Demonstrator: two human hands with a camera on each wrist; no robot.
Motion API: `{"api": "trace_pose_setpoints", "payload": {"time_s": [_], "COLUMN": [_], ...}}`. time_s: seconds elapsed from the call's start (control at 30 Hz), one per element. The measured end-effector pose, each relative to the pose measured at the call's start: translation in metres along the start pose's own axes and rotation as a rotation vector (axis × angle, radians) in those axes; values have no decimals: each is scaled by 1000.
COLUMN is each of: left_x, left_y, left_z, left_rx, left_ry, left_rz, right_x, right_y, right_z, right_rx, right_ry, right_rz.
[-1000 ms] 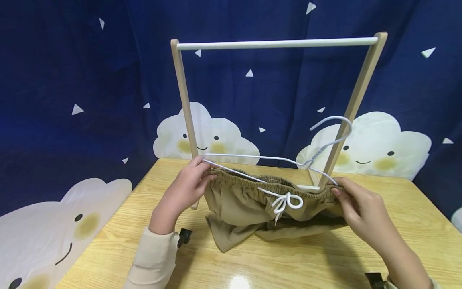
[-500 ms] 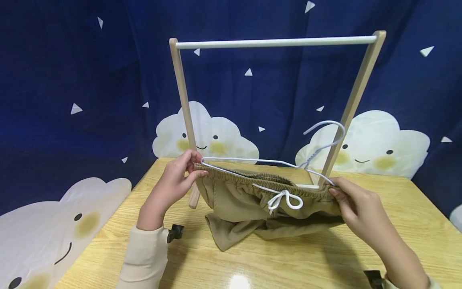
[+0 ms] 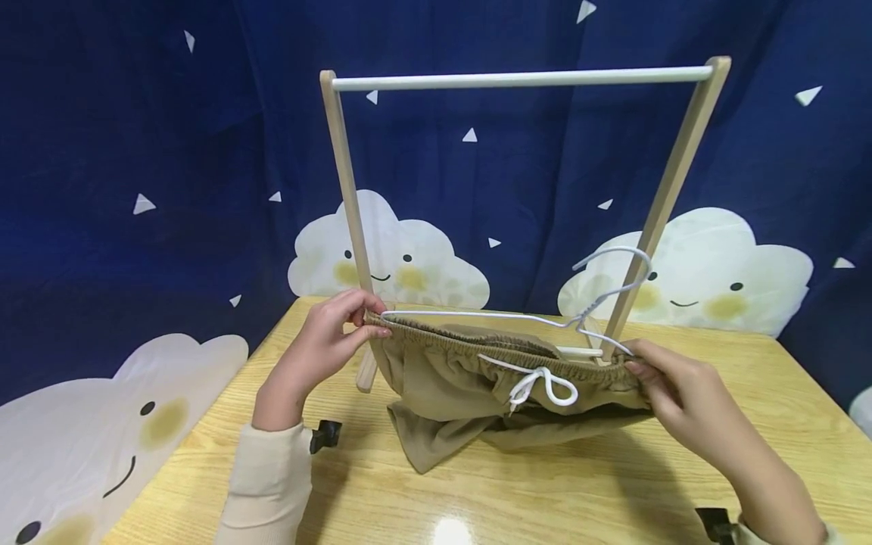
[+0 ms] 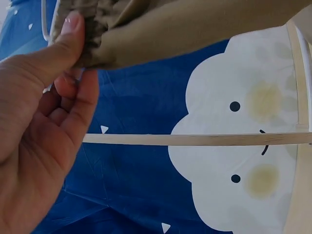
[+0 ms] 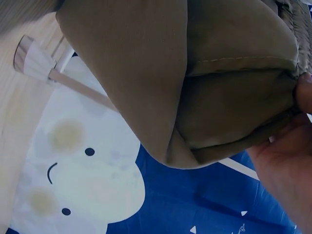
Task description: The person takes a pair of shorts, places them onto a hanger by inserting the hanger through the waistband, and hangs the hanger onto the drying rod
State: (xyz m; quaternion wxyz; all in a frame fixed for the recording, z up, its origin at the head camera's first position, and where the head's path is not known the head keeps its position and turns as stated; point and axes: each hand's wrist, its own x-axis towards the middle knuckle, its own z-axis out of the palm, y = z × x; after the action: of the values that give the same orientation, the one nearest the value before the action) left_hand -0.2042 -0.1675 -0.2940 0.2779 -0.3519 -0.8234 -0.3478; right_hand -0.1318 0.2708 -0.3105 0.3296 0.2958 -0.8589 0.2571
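Observation:
Brown drawstring shorts point(image 3: 450, 382) hang between my two hands, their gathered waistband stretched wide and a white cord tied in a bow at the front. A white wire hanger point(image 3: 470, 313) lies along the waist opening, its lower part hidden inside and its hook rising at the right. My left hand point(image 3: 330, 341) pinches the waistband's left corner, beside the hanger's end. At the opposite corner my right hand point(image 3: 688, 393) grips the waistband with the hanger's right end. In the left wrist view, the thumb presses on the gathered waistband point(image 4: 92, 29). The right wrist view shows a shorts leg point(image 5: 131, 73) hanging down.
A garment rack with wooden posts point(image 3: 671, 189) and a white top rail point(image 3: 524, 79) stands just behind the shorts. It rests on a wooden table point(image 3: 545, 499). Behind is a dark blue curtain point(image 3: 170, 113) with cloud faces.
My left hand has moved left, pulling the waistband's left corner outward. The hanger has sunk lower, with its hook dropping. My right hand has hardly moved.

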Motion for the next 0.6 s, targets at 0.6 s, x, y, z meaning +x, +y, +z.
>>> {"api": "trace_pose_setpoints", "payload": {"time_s": [0.6], "left_x": [0], "left_y": [12], "left_z": [-5], "left_rx": [6], "left_ry": [-35], "left_rz": [52], "right_x": [-1], "right_y": [-1], "right_z": [-6], "right_rx": [-184], "right_ry": [-37], "right_rz": [-57]}}
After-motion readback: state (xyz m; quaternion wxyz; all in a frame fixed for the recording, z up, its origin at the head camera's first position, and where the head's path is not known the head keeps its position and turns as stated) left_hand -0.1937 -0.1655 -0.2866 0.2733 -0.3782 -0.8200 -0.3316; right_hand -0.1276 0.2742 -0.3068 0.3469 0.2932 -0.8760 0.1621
